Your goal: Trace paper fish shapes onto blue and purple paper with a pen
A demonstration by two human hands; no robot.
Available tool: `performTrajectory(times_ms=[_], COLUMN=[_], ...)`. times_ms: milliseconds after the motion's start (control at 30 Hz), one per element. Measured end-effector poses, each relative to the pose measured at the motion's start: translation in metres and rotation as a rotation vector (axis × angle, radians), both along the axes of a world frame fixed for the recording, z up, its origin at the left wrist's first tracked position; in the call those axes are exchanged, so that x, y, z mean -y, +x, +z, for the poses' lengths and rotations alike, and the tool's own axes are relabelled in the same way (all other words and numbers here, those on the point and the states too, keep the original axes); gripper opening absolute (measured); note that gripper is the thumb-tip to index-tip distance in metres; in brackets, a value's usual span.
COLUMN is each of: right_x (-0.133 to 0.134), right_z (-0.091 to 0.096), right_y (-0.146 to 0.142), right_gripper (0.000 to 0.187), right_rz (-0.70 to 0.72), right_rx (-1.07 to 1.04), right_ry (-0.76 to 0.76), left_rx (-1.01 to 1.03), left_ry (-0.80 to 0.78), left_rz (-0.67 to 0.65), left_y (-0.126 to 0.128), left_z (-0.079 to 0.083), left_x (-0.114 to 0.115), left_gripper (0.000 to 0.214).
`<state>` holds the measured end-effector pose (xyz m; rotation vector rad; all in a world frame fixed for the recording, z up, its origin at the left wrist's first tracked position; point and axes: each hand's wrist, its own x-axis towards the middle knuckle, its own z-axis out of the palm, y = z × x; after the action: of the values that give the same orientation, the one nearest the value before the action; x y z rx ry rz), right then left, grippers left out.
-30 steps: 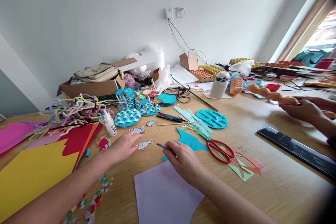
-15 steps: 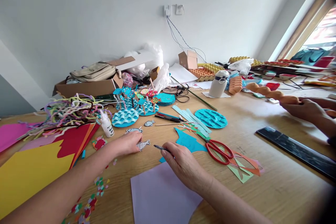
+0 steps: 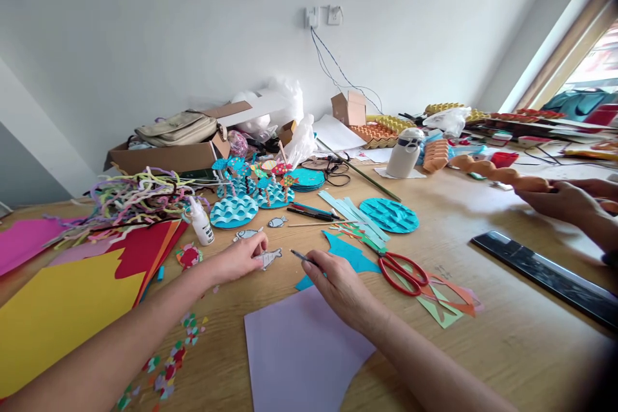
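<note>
My left hand (image 3: 246, 255) has its fingers pinched on the tail end of a small grey paper fish (image 3: 271, 258), close to the tabletop. A dark pen (image 3: 300, 256) is gripped in my right hand (image 3: 340, 290), its tip pointing left, a short gap from the fish. Just behind my left hand lie two more paper fish, one partly covered by it (image 3: 246, 234) and another (image 3: 277, 222) farther back. A lilac paper sheet (image 3: 299, 347) lies under and in front of my right hand. Blue paper scraps (image 3: 352, 254) sit beyond its knuckles.
Red-handled scissors (image 3: 403, 273) lie on offcuts at right. A glue bottle (image 3: 200, 222) stands left, near pipe cleaners (image 3: 140, 203) and coloured paper (image 3: 62, 315). Wavy blue discs (image 3: 234, 211) stand behind. Another person's hands (image 3: 560, 203) hold an egg-carton strip (image 3: 502, 172) beyond a phone-like black slab (image 3: 545, 277).
My left hand has lifted slightly, its fingers more bent over the fish. The pen tip has risen a little, staying apart from the fish. The whole view has shifted slightly.
</note>
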<state>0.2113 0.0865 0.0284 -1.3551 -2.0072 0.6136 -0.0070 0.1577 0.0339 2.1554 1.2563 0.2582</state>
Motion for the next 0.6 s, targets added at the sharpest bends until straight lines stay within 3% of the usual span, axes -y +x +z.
performTrajectory(times_ms=[133, 300, 467, 600], right_x=[-0.002, 0.000, 0.005, 0.006], right_z=[0.003, -0.002, -0.009, -0.009], right_y=[0.001, -0.006, -0.017, -0.019], right_gripper=[0.017, 0.019, 0.002, 0.003], right_rz=[-0.037, 0.075, 0.124, 0.097], right_rx=[-0.190, -0.414, -0.362, -0.298], right_ry=[-0.025, -0.276, -0.407, -0.406], left_rx=[0.198, 0.287, 0.266, 0.211], left_ry=[-0.104, -0.206, -0.205, -0.133], left_rz=[0.037, 0.070, 0.101, 0.144], left_y=[0.010, 0.023, 0.026, 0.010], left_z=[0.016, 0.013, 0.000, 0.003], left_x=[0.032, 0.072, 0.088, 0.094], left_gripper=[0.016, 0.016, 0.015, 0.013])
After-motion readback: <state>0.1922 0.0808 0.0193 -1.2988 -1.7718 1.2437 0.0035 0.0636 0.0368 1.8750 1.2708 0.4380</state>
